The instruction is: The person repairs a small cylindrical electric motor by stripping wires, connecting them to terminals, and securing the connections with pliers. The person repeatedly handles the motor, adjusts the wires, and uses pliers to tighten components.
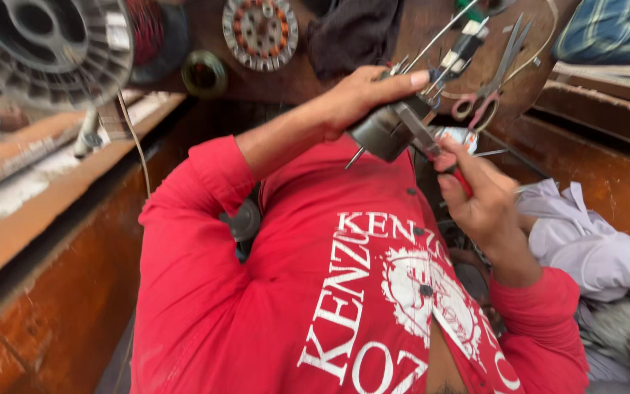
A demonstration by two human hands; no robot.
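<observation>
We see the left hand (362,98) curled tight around a small grey motor (386,131), thumb stretched out along its top, so the hand is closed on the motor's body. A thin metal shaft sticks out of the motor toward the red shirt (315,292). The right hand (479,197) sits just below and to the right of the motor, its fingers wrapped around the red handles of a pair of pliers (432,142); the pliers' metal nose lies against the motor's side, touching it. We cannot tell whether the nose grips a part of the motor or only rests on it.

The motor is held in the air between the two hands, in front of the person's chest, above the red sleeves.

Beyond the motor, on the dark wooden table (417,29), a pair of scissors (490,87) with pink handle loops lies just past the right hand. Thin wires and a metal rod cross the table near the scissors. Further from the motor, on the same table, we see a round stator (260,33) with copper windings, a dark cloth (355,33) beside it, and a small roll of tape (204,73). Well off to the motor's left stands a large grey spool (52,44). To the right of the motor, below the right hand, lies pale folded cloth (592,248). Nothing stands between the hands and the motor.
</observation>
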